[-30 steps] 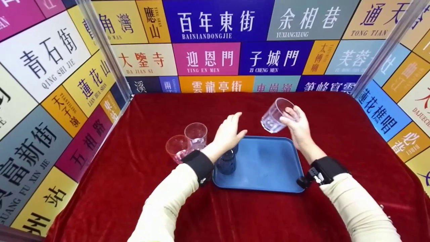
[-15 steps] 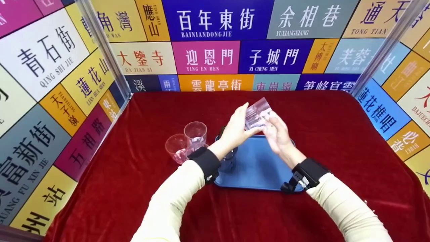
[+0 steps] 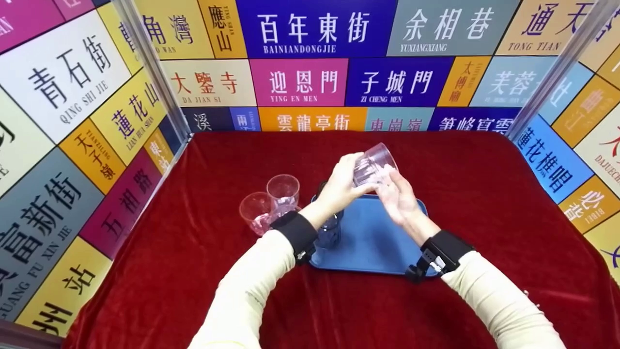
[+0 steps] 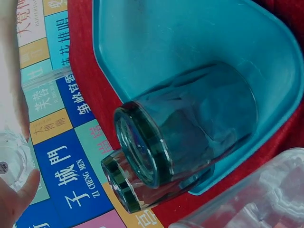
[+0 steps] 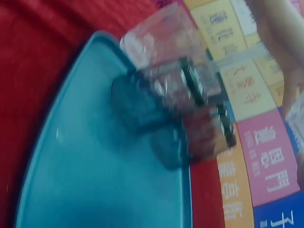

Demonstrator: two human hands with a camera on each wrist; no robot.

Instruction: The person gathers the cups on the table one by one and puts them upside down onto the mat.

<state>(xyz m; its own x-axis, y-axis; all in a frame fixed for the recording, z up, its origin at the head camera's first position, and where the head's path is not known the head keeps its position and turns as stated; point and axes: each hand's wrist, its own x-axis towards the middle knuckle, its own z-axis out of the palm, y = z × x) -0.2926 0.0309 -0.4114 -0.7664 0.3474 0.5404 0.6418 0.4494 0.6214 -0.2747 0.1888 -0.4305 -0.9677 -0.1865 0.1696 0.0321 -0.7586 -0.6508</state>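
Both hands on one clear glass: left hand (image 3: 343,182) has fingers and thumb round it from the left, right hand (image 3: 398,195) grips from the right. Clear glass (image 3: 376,164) sits between the two, tilted, mouth up and to the right, off the surface. Blue tray (image 3: 375,242) below the grip, on the person's side. Two dark glasses (image 4: 194,118) on it, below-left of the grip, thick ends up. Other clear glasses (image 3: 283,188) further left, on red cloth (image 3: 213,295).
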